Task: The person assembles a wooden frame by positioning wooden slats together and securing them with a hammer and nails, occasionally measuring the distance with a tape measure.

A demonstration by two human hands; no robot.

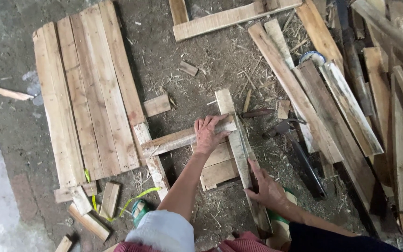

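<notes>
My left hand (207, 134) presses flat on a short wooden slat (173, 141) that lies crosswise over a long narrow slat (233, 135). That long slat runs from the middle of the ground toward me. On its near part rests my right hand (267, 189), fingers curled over its edge. Under both slats sit a few short boards (218, 170) side by side.
A panel of joined planks (87, 93) lies at the left on the dirt ground. Loose boards (350, 107) pile up at the right. A hammer (299, 156) lies right of my hands. Offcuts (92, 212) and a yellow-green tape measure (138, 200) sit near the bottom left.
</notes>
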